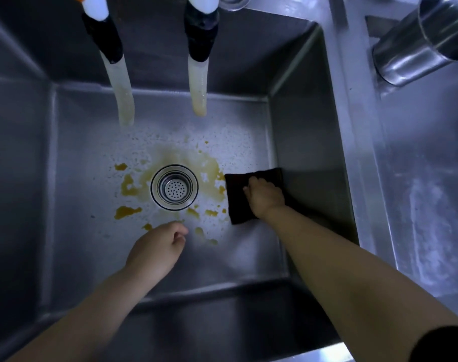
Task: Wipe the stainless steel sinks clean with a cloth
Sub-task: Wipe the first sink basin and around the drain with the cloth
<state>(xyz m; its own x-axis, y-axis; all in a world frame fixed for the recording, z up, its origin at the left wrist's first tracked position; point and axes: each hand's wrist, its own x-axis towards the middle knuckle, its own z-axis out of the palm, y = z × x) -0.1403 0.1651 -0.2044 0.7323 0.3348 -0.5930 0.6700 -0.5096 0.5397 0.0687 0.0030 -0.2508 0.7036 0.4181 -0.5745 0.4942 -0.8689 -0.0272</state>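
Observation:
I look down into a deep stainless steel sink [303, 142]. Orange-yellow stains [127, 211] and small specks lie on its floor around the round drain strainer [174, 188]. A dark folded cloth [237, 197] lies flat on the floor to the right of the drain, beside the right wall. My right hand [264, 195] presses down on the cloth with its fingers spread over it. My left hand [158, 248] hovers low over the near floor, fingers loosely curled, holding nothing.
Two pale hoses [122, 95] [198, 87] with black collars hang from the back into the basin. A steel cup [421, 40] lies tilted on the draining surface [426, 194] at the right. Another steel rim [234, 1] shows at the top edge.

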